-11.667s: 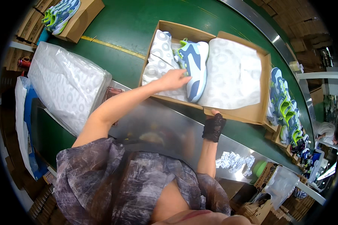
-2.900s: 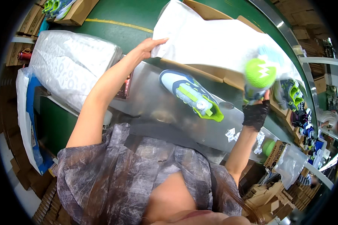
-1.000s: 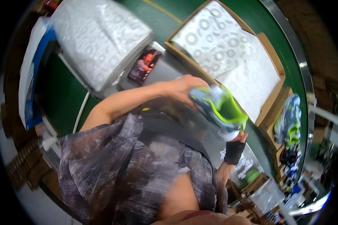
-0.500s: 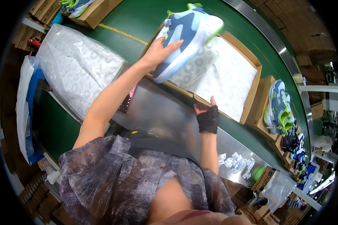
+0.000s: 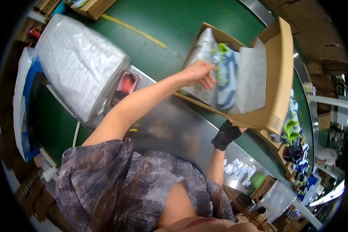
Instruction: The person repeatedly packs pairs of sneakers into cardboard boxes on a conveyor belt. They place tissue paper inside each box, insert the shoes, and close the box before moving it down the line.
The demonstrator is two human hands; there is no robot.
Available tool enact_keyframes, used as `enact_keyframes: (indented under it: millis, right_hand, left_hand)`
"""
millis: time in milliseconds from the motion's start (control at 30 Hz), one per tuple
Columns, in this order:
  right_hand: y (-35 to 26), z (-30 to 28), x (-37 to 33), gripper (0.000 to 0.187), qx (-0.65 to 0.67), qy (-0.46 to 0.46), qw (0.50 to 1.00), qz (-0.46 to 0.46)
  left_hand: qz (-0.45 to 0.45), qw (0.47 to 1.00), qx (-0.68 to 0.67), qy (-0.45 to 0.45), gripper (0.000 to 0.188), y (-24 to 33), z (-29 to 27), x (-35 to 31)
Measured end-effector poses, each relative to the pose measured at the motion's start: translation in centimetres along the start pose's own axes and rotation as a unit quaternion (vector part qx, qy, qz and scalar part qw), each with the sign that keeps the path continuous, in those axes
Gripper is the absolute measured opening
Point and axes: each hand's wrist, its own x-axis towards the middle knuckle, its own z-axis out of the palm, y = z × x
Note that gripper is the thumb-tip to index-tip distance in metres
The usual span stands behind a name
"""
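A blue and grey sneaker [image 5: 228, 83] with lime-green trim lies in an open cardboard shoebox [image 5: 203, 103]. White wrapping paper [image 5: 252, 75] stands up along the sneaker's right side, and more of it is on the left. My left hand [image 5: 202, 74], slightly blurred, hovers over the box just left of the sneaker, fingers apart and holding nothing. In a black fingerless glove, my right hand [image 5: 229, 133] grips the near corner of the shoebox lid [image 5: 281, 77], which stands raised on the box's right; part of its fingers is hidden by the cardboard.
A plastic-wrapped stack of patterned paper [image 5: 81, 65] sits at the left, with a phone [image 5: 125, 86] beside it. Small white paper packets [image 5: 239, 171] lie on the metal ledge at the right. Beyond the lid, more sneakers [image 5: 292, 129] line the green conveyor belt [image 5: 158, 23].
The sneaker has gone from my left hand into the shoebox. The lid now stands up on the right with my right hand at its corner, and the paper has been lifted.
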Motion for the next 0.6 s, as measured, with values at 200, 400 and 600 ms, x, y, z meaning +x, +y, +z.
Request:
enact_keyframes:
  millis: [200,400,600]
  right_hand:
    - [2.6,2.5,-2.8,0.076,-0.187,-0.233,0.944,-0.142]
    - [2.2,1.7,-2.7,0.077,-0.153,-0.228,0.952,-0.138]
    - [1.6,0.3,-0.1,0.08,-0.168,-0.303,0.926,-0.149]
  left_hand:
    - [0.193,0.925,0.211,0.249,0.049,-4.3,-5.6,0.8]
    - [0.161,0.913,0.265,0.265,0.058,-5.7,-3.4,-1.2]
    - [0.103,0.973,0.073,0.195,0.059,-4.1,-5.5,1.0]
